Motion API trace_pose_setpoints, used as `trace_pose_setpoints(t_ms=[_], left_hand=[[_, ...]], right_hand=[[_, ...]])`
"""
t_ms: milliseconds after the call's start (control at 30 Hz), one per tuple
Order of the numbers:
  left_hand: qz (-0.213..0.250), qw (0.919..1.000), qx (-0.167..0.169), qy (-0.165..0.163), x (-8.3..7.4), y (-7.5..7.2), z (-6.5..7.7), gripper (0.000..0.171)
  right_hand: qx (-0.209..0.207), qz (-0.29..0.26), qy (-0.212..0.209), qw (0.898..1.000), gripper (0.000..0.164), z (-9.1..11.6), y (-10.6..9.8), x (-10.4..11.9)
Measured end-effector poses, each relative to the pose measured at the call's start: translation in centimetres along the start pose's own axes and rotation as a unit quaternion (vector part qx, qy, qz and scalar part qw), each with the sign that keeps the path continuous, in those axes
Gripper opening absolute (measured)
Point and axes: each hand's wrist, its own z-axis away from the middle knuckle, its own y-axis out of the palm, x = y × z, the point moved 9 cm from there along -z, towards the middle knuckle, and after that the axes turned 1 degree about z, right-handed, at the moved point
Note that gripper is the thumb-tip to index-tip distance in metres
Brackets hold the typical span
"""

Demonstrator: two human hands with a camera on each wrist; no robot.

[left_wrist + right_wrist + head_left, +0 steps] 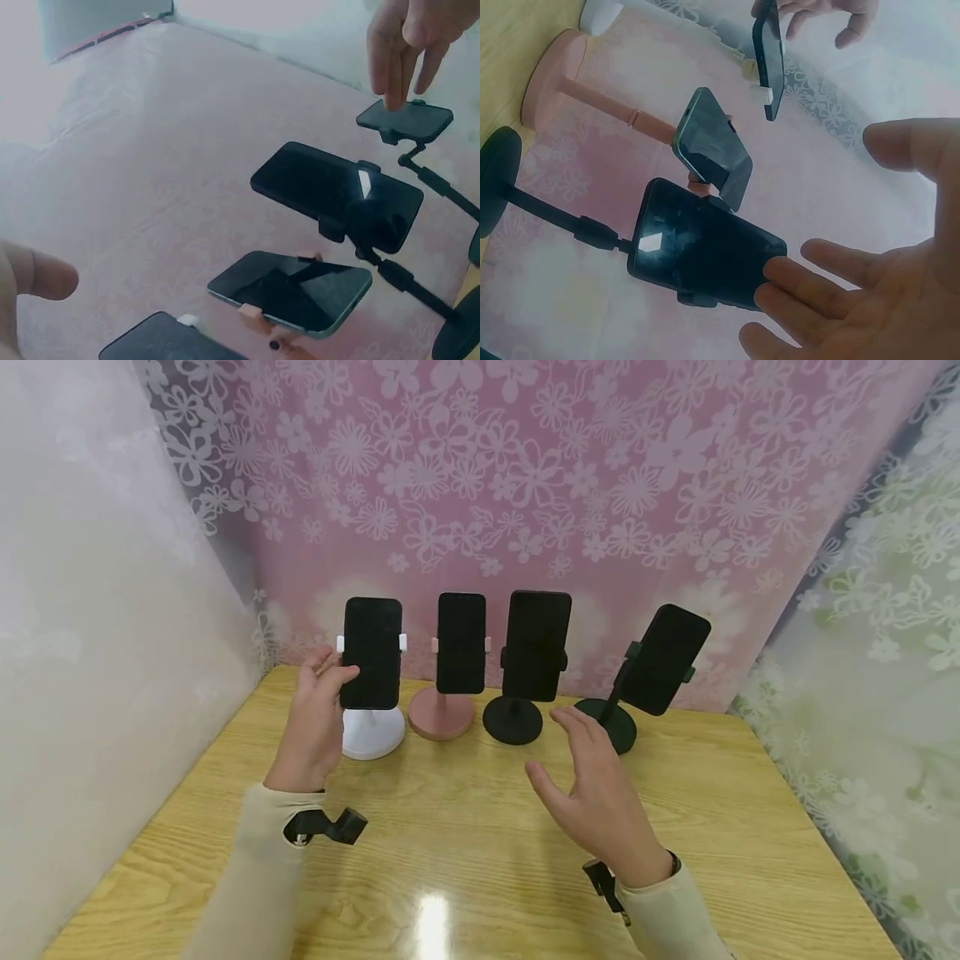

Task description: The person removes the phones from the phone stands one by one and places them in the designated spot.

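My left hand (313,718) is beside the phone (371,652) on the white stand (375,735). Its thumb overlaps that phone's left edge in the head view; in the left wrist view the thumb (52,277) sticks out apart from the phone's top end (165,339). Fingers loosely bent, my right hand (600,793) hovers in front of the black stand (513,722) and the dark green stand (618,731), holding nothing. Its fingertips overlap the end of the black stand's phone (705,244) in the right wrist view.
Between the white and black stands, a pink stand (441,714) bears another phone (461,643). The phone (666,660) on the dark green stand leans to the right. A pink floral curtain (525,485) hangs behind the wooden table (465,835), with pale walls at both sides.
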Motion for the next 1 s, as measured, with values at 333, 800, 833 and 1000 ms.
trace_pose_setpoints(t_ms=[333,800,833,1000], left_hand=[[-0.018,0.9966,0.039,-0.071,1.4,0.2,-1.1,0.069],[0.036,0.9828,0.113,-0.141,5.0,0.1,-2.0,0.053],[0.016,0.9834,0.111,-0.143,5.3,0.0,-2.0,0.054],[-0.105,0.9872,0.069,-0.098,5.6,-0.7,-2.4,0.064]], right_hand=[[0.008,0.007,0.000,1.000,0.070,0.0,0.3,0.1],[0.081,0.025,-0.010,0.996,0.065,0.1,2.0,0.3],[0.083,0.027,-0.009,0.996,0.066,0.1,2.0,0.2],[0.086,0.026,-0.004,0.996,0.069,0.1,2.3,0.1]])
